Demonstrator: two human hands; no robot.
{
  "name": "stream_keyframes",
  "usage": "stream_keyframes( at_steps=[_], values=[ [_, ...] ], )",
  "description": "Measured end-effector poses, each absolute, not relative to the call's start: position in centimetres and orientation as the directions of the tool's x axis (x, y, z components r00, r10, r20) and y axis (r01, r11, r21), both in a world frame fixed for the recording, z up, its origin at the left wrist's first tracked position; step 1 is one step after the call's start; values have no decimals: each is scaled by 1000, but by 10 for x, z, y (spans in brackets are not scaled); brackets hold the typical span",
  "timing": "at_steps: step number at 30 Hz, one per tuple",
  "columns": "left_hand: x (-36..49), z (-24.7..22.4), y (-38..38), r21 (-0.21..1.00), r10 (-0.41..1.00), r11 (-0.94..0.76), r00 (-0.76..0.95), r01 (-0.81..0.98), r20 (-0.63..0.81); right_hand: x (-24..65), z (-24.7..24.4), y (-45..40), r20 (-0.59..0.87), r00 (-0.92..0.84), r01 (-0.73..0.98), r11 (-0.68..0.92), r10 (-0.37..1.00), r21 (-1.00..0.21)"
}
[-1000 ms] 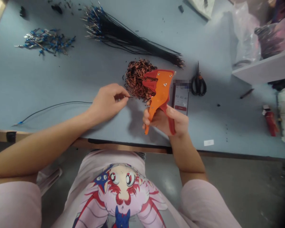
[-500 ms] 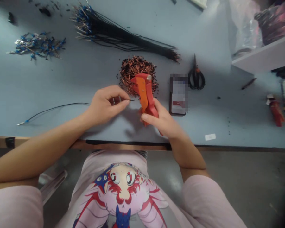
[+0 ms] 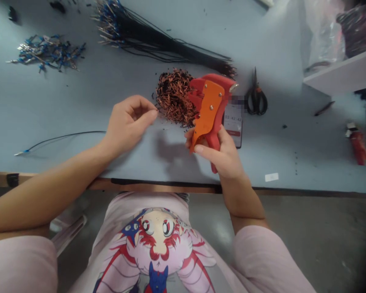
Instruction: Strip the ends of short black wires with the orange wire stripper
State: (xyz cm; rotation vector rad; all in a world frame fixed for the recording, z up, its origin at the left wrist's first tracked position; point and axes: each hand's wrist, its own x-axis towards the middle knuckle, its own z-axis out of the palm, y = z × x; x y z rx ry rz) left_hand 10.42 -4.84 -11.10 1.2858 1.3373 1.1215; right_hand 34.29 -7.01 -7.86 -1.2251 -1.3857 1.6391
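My left hand (image 3: 129,122) pinches the end of a thin black wire (image 3: 65,135) between thumb and fingers. The wire trails out behind the hand to the left and finishes in a blue and silver terminal (image 3: 21,152). Wrapped around the handles of a red and orange wire stripper (image 3: 210,108) is my right hand (image 3: 224,152). The stripper's jaws point left, a short gap away from the wire's tip. Behind the tool lies a heap of copper and black wire scraps (image 3: 175,95), partly hidden by it.
A long bundle of black wires (image 3: 158,38) lies at the back. Blue terminals (image 3: 49,53) are piled at the left. Right of the stripper are a partly covered phone (image 3: 236,138), black scissors (image 3: 256,97), a pen (image 3: 324,108) and another red tool (image 3: 357,144).
The stripper has turned, showing its orange side more fully, and moved right with my right hand. My left hand has drawn slightly left and up with the wire, widening the gap between them.
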Motion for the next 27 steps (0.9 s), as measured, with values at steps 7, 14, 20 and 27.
stream_keyframes(
  at_steps=[7,14,20,27],
  values=[
    [105,-116,-49,989,998,-49,-21,136,53,346,-77,-70,-274,-467,219,-190,841,-957],
    [107,-112,-52,963,990,-93,-79,252,117,343,-78,-70,-343,-474,54,-362,811,-931],
    [108,-113,-54,960,990,-108,-58,260,127,344,-80,-71,-320,-538,62,-343,779,-937],
    [110,-108,-57,975,994,-100,-28,197,107,342,-87,-72,-316,-533,89,-319,785,-944]
  ],
)
